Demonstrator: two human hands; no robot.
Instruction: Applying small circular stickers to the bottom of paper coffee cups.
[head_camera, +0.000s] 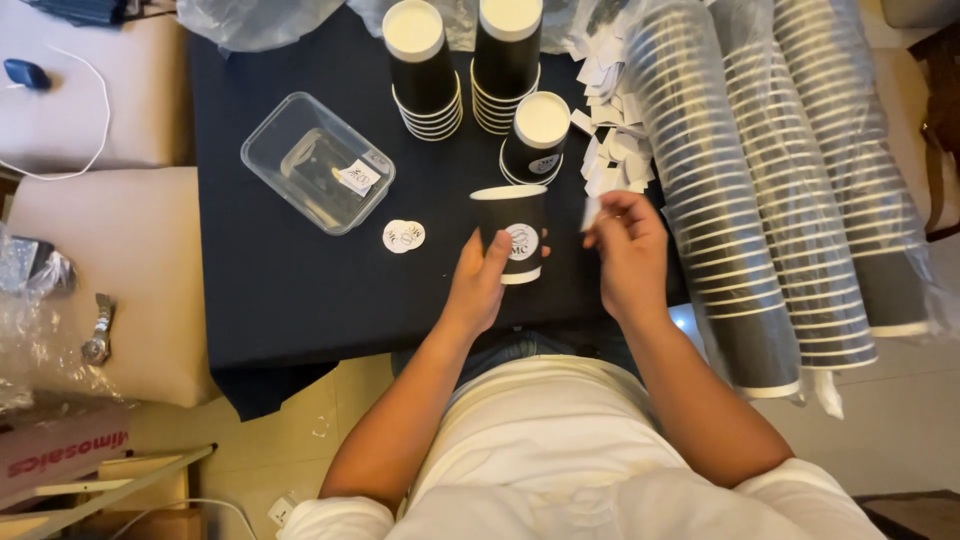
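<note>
1. The black paper cup (512, 232) stands upright near the front edge of the dark table (290, 290), a round white sticker already on its side. The left hand (478, 282) wraps it from the left, fingers closed around its wall. Too hard a squeeze could dent the thin wall or crease the sticker.
2. The right hand (628, 255) hovers just right of the cup, fingers pinched narrow on a small white slip (590, 212). What it is I cannot tell. If it is sticky, it could cling to the fingertips or fold on itself.
3. The cup sits close to the table edge; a nudge from either wrist could tip it into the person's lap.
4. Just behind stands a short stack of cups (538, 140), with two taller stacks (465, 70) further back. A forward reach could knock them.
5. A heap of white paper scraps (610, 150) lies behind the right hand, and long bagged sleeves of cups (760, 200) crowd that side, leaving little elbow room.
6. Left of the cup lie two loose round stickers (404, 236) and a clear plastic tub (318, 162) holding another; they are clear of the hands.
</note>
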